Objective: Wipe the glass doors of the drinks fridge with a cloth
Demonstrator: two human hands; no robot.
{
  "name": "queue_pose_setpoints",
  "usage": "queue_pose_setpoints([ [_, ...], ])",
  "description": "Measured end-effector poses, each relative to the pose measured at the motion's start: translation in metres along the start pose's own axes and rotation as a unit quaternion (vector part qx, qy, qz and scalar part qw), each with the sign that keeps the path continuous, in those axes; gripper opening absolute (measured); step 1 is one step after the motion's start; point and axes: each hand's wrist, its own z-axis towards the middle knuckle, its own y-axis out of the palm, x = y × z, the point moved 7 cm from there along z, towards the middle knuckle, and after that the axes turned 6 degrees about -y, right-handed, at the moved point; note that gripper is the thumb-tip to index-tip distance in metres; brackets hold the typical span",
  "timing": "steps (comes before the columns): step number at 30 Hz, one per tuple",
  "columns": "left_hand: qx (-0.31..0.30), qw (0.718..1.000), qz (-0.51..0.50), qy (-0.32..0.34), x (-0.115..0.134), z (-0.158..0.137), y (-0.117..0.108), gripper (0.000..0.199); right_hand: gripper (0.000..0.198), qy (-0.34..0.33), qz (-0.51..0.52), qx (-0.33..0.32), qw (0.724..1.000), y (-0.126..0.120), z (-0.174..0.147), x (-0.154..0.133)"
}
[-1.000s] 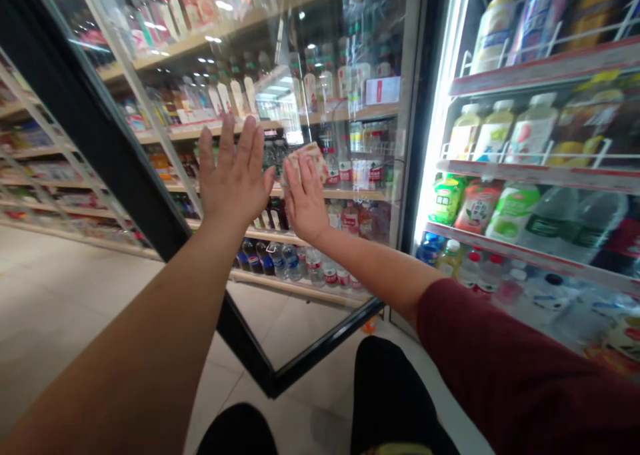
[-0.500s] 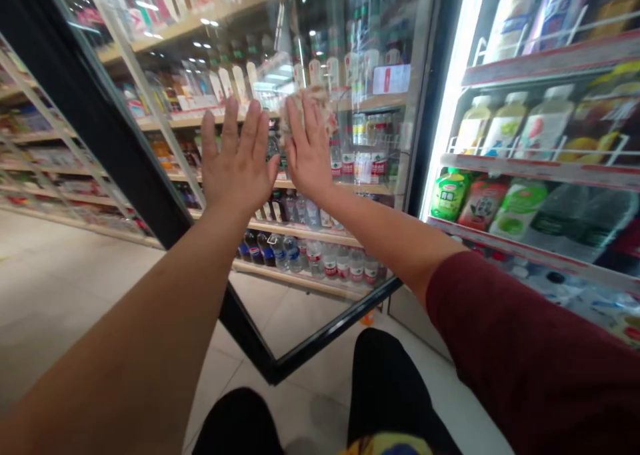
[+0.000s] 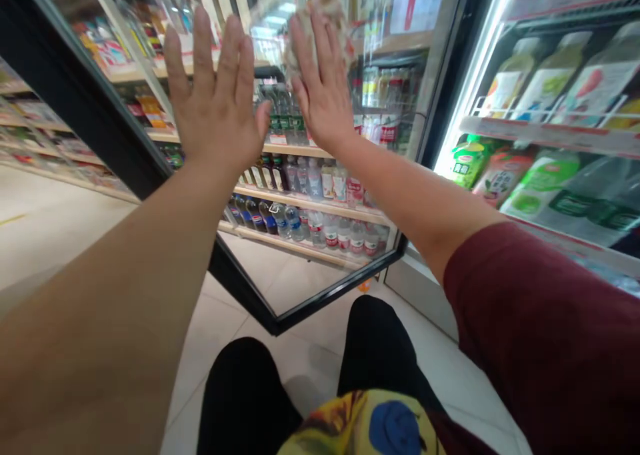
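Note:
My left hand (image 3: 215, 111) lies flat with spread fingers against the glass door (image 3: 287, 288), or just in front of it; contact is hard to tell. To its right, my right hand (image 3: 327, 98) presses a crumpled, light patterned cloth (image 3: 341, 16) onto the glass. The cloth shows around the fingers, and the palm hides part of it. A black frame borders the door, which stands swung out from the lit drinks fridge.
Bottles (image 3: 550, 75) stand on the fridge's wire-fronted shelves at right. Through the glass appear store shelves with rows of drink bottles (image 3: 345, 235). The door's lower corner (image 3: 275, 325) juts out just ahead of my knees (image 3: 245, 381). Pale tiles (image 3: 200, 335) cover the floor.
Both hands are higher in the picture, and the view has tilted down. The right hand with the cloth appears farther right, the left hand farther left, so the gap between them is wider.

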Motion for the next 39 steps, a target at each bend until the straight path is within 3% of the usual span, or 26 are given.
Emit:
queue_pose_setpoints([
  [3,0.017,0.998,0.05,0.032,-0.002,-0.001,0.003,0.101,0.06,0.03,-0.009,-0.006,1.0,0.001,0.016,0.031],
  [7,0.029,0.997,0.054,0.045,-0.004,-0.001,0.004,0.097,0.078,0.089,-0.012,0.001,0.996,0.011,0.03,0.075],
  [10,0.024,0.999,0.032,0.024,-0.006,0.0,0.004,0.095,0.063,0.112,0.025,0.046,0.992,0.007,-0.004,0.079],
  [13,0.004,1.0,0.024,0.012,-0.006,0.0,0.005,0.099,0.058,0.123,0.061,0.022,0.99,0.012,-0.03,0.086],
  [16,-0.007,0.999,0.039,0.011,-0.007,-0.001,0.004,0.095,0.063,0.105,0.032,0.017,0.994,0.017,-0.022,0.108],
  [20,-0.017,0.998,0.051,0.016,-0.008,-0.002,0.005,0.088,0.06,0.13,0.017,0.043,0.99,0.021,-0.014,0.136],
  [25,0.005,1.0,0.004,0.012,-0.011,-0.001,0.005,0.092,0.064,0.187,0.018,-0.008,0.982,0.021,-0.042,0.139],
  [31,-0.005,1.0,0.017,0.01,-0.014,-0.001,0.008,0.099,0.069,0.258,0.011,-0.053,0.965,0.011,-0.029,0.178],
  [33,-0.012,1.0,0.012,0.006,-0.015,0.0,0.009,0.1,0.068,0.291,0.019,-0.069,0.954,0.01,-0.046,0.184],
  [36,-0.018,0.999,-0.023,-0.021,-0.018,0.003,0.008,0.106,0.067,0.337,0.024,-0.081,0.938,0.007,-0.103,0.178],
  [39,-0.06,0.996,-0.051,-0.048,-0.021,0.006,0.011,0.111,0.065,0.335,0.027,-0.103,0.936,0.007,-0.15,0.17],
])
